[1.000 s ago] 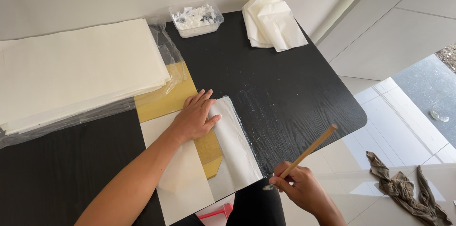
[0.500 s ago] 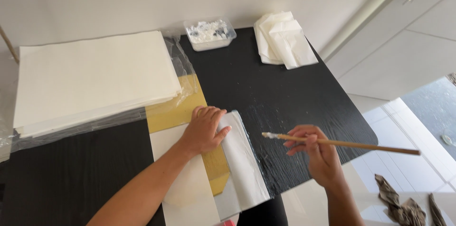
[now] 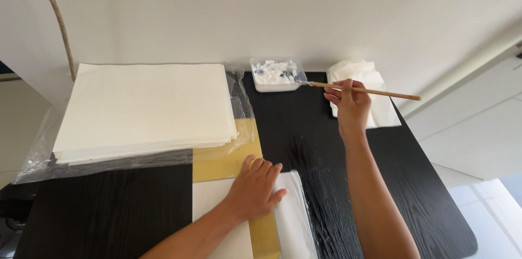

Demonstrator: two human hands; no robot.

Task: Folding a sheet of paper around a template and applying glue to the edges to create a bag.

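My right hand [image 3: 348,105] pinches a wooden brush [image 3: 361,91], its tip at the small white tub of paste [image 3: 274,74] on the far counter [image 3: 304,128]. My left hand [image 3: 255,188] lies flat, fingers spread, pressing the white sheet [image 3: 291,218] over yellow board [image 3: 225,155] near me.

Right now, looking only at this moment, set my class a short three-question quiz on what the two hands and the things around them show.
1. True or false: the right hand holds a wooden brush.
2. The brush tip is at: A) the tub of white paste, B) the paper stack, C) the folded cloths.
3. What does the left hand press on?

Key: 1 true. 2 A. 3 A white sheet on the black table.
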